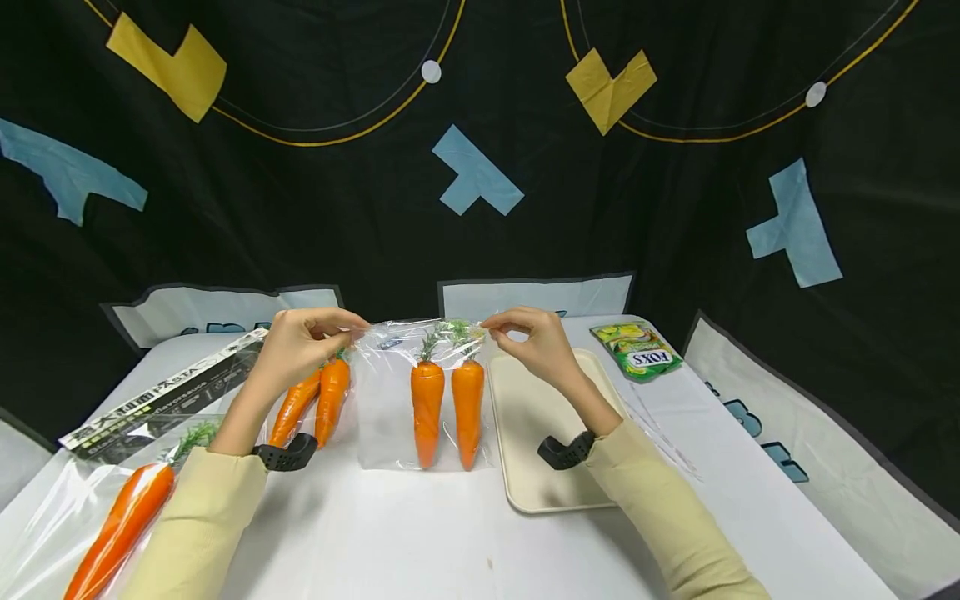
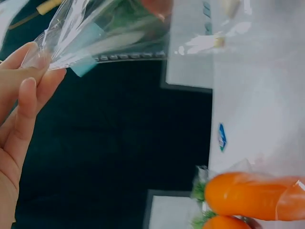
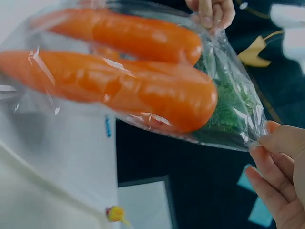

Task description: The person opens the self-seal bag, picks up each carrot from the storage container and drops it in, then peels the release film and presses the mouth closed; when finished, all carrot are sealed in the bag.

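A clear plastic bag (image 1: 384, 417) hangs upright between both hands, with an orange carrot (image 1: 427, 408) and a second carrot (image 1: 468, 404) inside, green tops up. My left hand (image 1: 306, 350) pinches its upper left corner between thumb and fingers. At the upper right corner, my right hand (image 1: 542, 343) has the film in a similar pinch. The right wrist view shows the bag's top edge stretched between the two hands, with green leaves (image 3: 228, 107) just below it. In the left wrist view the clear film gathers at my left fingertips (image 2: 57, 75).
Behind the bag's right edge lies a cream tray (image 1: 528, 487). A green and yellow Fox's packet (image 1: 636, 348) rests at the back right. On the left are bagged carrots (image 1: 330, 400), another bagged carrot (image 1: 120, 529) and a long black-and-white box (image 1: 161, 400).
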`<state>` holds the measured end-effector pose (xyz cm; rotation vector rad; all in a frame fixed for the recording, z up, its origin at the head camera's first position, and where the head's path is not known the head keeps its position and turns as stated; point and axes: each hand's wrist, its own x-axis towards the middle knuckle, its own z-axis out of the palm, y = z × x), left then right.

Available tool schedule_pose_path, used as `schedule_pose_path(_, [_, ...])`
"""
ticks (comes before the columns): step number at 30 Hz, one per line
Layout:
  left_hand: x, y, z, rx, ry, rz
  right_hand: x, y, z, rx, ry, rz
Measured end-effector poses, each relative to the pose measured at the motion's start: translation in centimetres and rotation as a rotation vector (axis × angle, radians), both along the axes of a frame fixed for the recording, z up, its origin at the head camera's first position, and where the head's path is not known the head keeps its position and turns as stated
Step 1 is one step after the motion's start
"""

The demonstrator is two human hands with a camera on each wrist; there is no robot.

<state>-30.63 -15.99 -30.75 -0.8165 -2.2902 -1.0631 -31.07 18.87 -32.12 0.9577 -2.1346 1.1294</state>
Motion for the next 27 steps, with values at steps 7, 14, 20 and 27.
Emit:
schedule_pose_path(7, [-2.9, -0.1, -1.0, -0.001, -0.135, -0.003, -3.0, -0.8, -1.6, -0.003, -0.173, -0.057])
schedule_pose_path(14, [-5.0, -0.2, -2.7, -0.019, -0.289, 0.048, -4.6, -1.8, -3.3, 0.009, -0.299, -0.136])
schedule_pose_path(20, [-6.4, 0.2, -4.2, -0.007, -0.414, 0.033, -5.5, -2.8, -5.1, 0.091, -0.358, -0.219])
schedule_pose_path(27, [-7.5, 0.5, -5.3, 0.016, -0.51, 0.027, -6.2, -3.4, -6.0, 0.144, -0.373, -0.272])
